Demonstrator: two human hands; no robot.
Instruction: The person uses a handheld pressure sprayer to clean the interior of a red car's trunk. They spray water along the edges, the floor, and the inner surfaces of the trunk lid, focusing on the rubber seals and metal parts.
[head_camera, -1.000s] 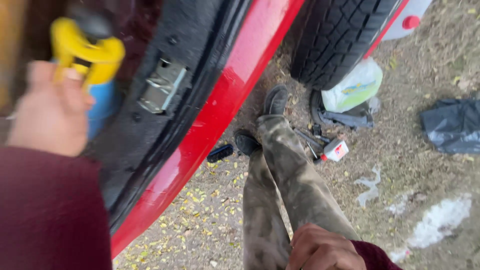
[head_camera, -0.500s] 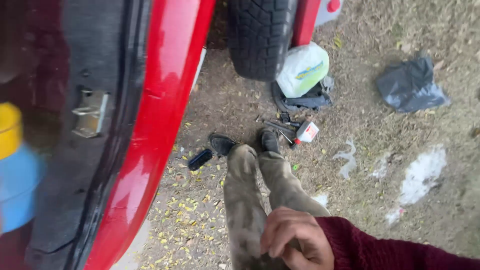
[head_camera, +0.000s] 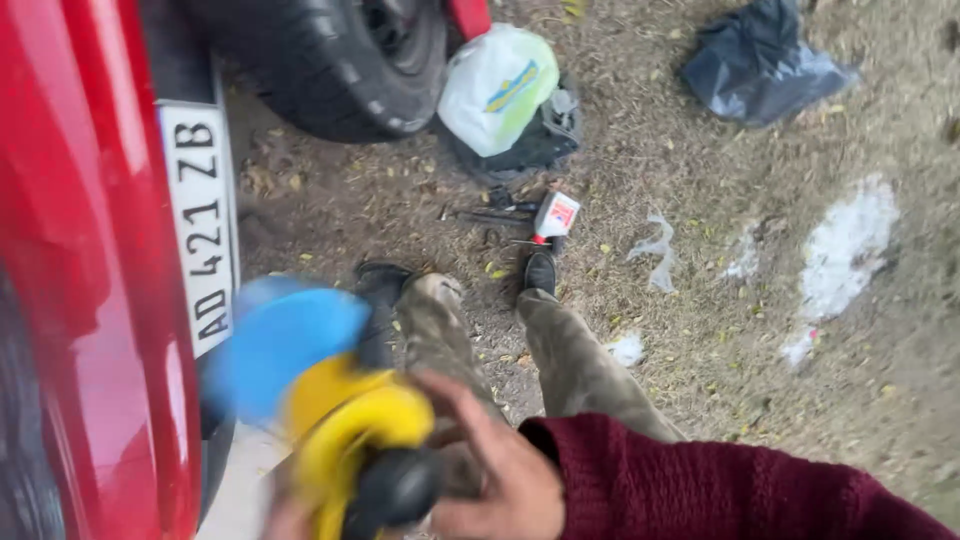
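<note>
Red car body (head_camera: 90, 300) fills the left edge, with a white plate (head_camera: 205, 225) on it. Tyre (head_camera: 330, 60) at top, just right of the plate.

Blue-and-yellow tool (head_camera: 320, 400), blurred, sits low and left of centre: blue part upper left, yellow part below it, black knob (head_camera: 395, 488) at its bottom end. It was not out here half a second ago; then a blue-yellow shape sat inside the car at the left edge.

Left hand: only a blurred bit shows under the tool at the bottom edge, so cannot tell its grip.

Right hand (head_camera: 495, 465), in a maroon sleeve (head_camera: 700, 490), is just right of the tool. Fingers half curled, thumb side against the black knob, fingertips touching the yellow part. Looks like holding the tool, though blur hides the full grip. Half a second ago this hand was closed and empty over the legs.

Legs (head_camera: 500, 340) in drab trousers run up from behind the hand, with black shoes on the dirt.

Further right on the ground: white bag (head_camera: 495, 85) beside the tyre, small red-white box (head_camera: 555, 215) near the right shoe, black bag (head_camera: 760, 60) at the top right.
</note>
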